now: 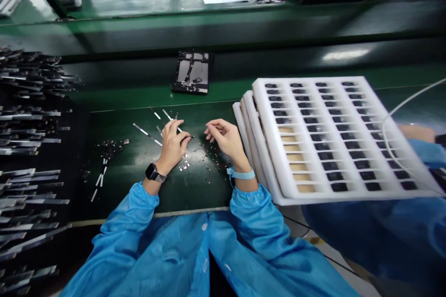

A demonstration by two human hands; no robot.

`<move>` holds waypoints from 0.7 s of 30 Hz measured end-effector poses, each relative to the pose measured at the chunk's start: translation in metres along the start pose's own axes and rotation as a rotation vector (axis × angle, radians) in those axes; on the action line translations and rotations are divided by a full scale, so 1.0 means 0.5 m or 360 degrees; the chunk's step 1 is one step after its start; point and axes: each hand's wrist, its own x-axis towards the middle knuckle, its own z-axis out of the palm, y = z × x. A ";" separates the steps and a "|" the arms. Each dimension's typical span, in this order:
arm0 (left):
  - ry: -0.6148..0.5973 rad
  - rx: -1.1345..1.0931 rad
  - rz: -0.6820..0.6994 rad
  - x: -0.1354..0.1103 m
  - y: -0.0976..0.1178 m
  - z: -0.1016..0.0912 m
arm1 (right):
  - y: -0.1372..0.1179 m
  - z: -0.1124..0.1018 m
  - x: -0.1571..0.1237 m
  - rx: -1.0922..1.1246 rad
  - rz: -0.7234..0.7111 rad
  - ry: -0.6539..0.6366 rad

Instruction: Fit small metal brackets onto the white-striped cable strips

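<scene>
My left hand point(173, 143), with a dark watch on its wrist, is closed in a pinch. A small dark part point(191, 137) shows at its thumb tip; its kind is too small to make out. Thin silver-and-black strips point(146, 133) lie on the green bench just beyond and left of this hand. My right hand point(226, 138), wearing a light-blue wrist strap point(244, 175), hovers a little to the right with fingers curled and thumb near the fingertips. Whatever is in its grip, if anything, cannot be seen. Tiny loose bits point(184, 163) are scattered between and below the hands.
White foam trays point(289, 148) holding dark parts in slots are stacked at right, a white cable point(385, 130) across them. A black device-like piece point(193, 72) lies ahead. Strip bundles point(31, 125) crowd the left; a small cluster point(108, 151) lies nearer. Another person's arm point(416, 132) shows at right.
</scene>
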 end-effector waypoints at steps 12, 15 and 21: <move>0.0140 -0.0436 -0.0326 0.019 -0.001 -0.104 | -0.001 0.004 -0.002 0.0009 0.0011 -0.0065; 0.0056 -0.0567 -0.0376 0.020 -0.001 -0.103 | -0.002 0.005 -0.002 0.0029 0.0030 -0.0057; -0.0085 -0.0979 -0.0628 0.018 0.011 -0.081 | -0.014 0.009 -0.005 -0.0002 -0.0009 -0.0050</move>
